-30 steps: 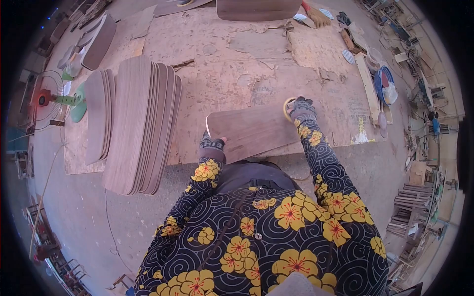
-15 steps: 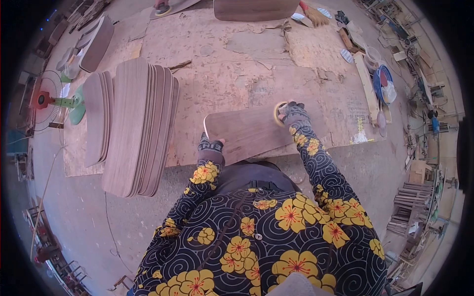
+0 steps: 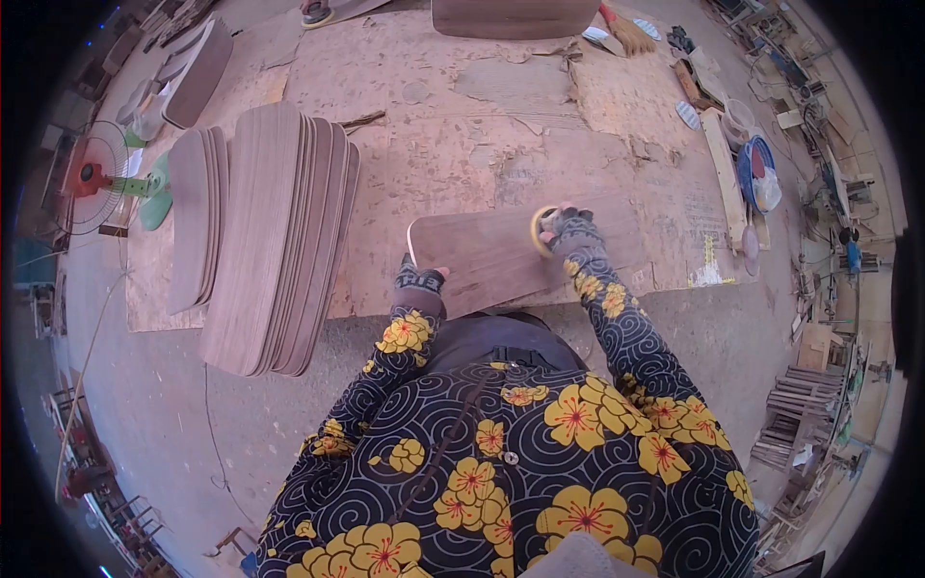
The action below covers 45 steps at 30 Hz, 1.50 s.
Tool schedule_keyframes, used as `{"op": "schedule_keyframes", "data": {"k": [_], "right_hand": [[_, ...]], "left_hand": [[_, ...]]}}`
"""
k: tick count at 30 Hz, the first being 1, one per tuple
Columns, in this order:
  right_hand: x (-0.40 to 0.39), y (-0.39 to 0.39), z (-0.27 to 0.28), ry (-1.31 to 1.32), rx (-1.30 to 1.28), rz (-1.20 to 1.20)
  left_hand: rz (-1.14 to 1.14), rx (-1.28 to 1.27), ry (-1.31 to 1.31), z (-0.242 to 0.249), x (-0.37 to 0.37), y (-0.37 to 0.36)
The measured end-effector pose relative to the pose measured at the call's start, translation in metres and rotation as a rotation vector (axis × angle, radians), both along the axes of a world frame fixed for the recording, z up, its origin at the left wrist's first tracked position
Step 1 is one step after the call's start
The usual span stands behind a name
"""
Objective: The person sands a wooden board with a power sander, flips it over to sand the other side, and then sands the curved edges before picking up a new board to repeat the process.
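A brown wooden board with rounded corners lies at the table's near edge, in front of my body. My left hand, in a dark fingerless glove, grips its left end, thumb on the top face. Around a round sanding pad with a yellow rim, the fingers of my gloved right hand are closed. The pad rests on the board's upper face, right of its middle. My palm hides most of the pad's top.
Stacked boards stand left on the worn plywood table, overhanging its near edge. Farther left is a fan. More boards and a brush are at the far side. A blue basin sits right.
The sanding pad in my right hand has shifted slightly left along the board. My left hand keeps its grip on the board's end. The whole view has shifted a little.
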State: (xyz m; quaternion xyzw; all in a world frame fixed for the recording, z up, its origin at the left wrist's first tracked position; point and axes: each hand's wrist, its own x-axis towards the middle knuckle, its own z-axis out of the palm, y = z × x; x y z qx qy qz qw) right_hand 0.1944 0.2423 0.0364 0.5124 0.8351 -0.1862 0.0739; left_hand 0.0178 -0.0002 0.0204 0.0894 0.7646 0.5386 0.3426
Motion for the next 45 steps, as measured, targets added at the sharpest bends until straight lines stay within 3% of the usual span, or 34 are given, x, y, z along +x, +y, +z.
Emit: {"op": "schedule_keyframes", "data": {"k": [2, 5, 7, 12, 16, 21, 24, 27, 30, 33, 35, 38, 43, 45], "right_hand": [[0.012, 0.034, -0.039, -0.039, 0.063, 0.022], [0.003, 0.037, -0.026, -0.076, 0.004, -0.07], [-0.004, -0.001, 0.002, -0.009, 0.027, -0.071], [-0.031, -0.036, 0.006, 0.073, -0.085, 0.117], [-0.024, -0.007, 0.003, 0.018, -0.023, -0.049], [-0.014, 0.022, -0.047, -0.038, 0.039, 0.038], [-0.041, -0.037, 0.02, 0.053, -0.087, 0.022], [-0.041, -0.04, 0.005, 0.13, -0.067, 0.143], [-0.029, -0.009, -0.009, 0.074, 0.033, 0.049], [-0.024, 0.033, -0.023, -0.013, -0.117, -0.239], [-0.021, 0.024, 0.008, 0.015, -0.127, -0.221], [-0.035, -0.008, 0.007, 0.003, -0.013, -0.085], [-0.056, -0.041, 0.024, 0.145, -0.12, 0.111], [-0.05, -0.029, 0.02, 0.094, -0.036, 0.115]], "left_hand": [[0.014, 0.057, 0.022, -0.004, 0.001, 0.0], [-0.035, 0.001, -0.051, 0.006, 0.0, 0.002], [-0.022, 0.036, -0.072, 0.004, -0.002, 0.004], [-0.001, 0.052, -0.09, 0.031, 0.002, 0.006], [0.007, -0.02, 0.005, 0.027, 0.0, 0.007], [-0.008, -0.022, -0.052, 0.011, -0.004, 0.008], [-0.001, 0.017, -0.022, 0.015, -0.003, 0.01], [-0.018, -0.009, 0.023, 0.021, -0.004, 0.009], [-0.018, 0.002, 0.043, 0.018, -0.006, 0.008], [0.013, -0.014, 0.056, 0.012, -0.003, 0.008], [0.039, 0.008, 0.022, 0.011, -0.001, 0.01], [0.041, 0.128, -0.001, -0.006, -0.001, 0.01], [-0.005, 0.005, 0.025, 0.02, 0.003, 0.011], [-0.007, -0.031, 0.038, 0.012, 0.004, 0.01]]}}
